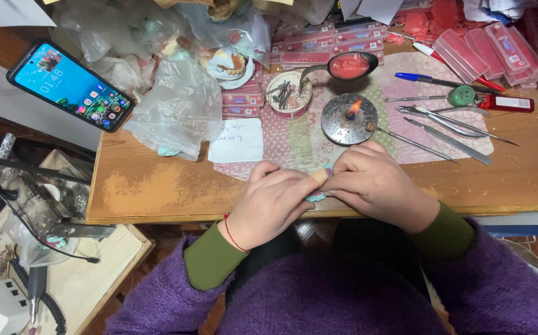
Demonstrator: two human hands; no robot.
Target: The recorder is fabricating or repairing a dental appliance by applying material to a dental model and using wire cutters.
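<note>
My left hand [271, 201] and my right hand [368, 180] meet at the front edge of the wooden table [145, 186], fingers curled together around a small pale teal object [316, 196] that is mostly hidden. A light tan piece [320, 177] shows between the fingertips. Which hand carries the weight I cannot tell. Just beyond my right hand a small spirit burner [349, 119] on a round metal dish is lit with an orange flame.
Metal hand tools [449, 124] and a blue pen [430, 79] lie on a patterned cloth at right. A spoon of pink wax [349, 65], pink wax boxes [492, 49], a round tin [289, 94], a white card [236, 140], plastic bags [179, 105] and a lit phone [70, 85] crowd the back.
</note>
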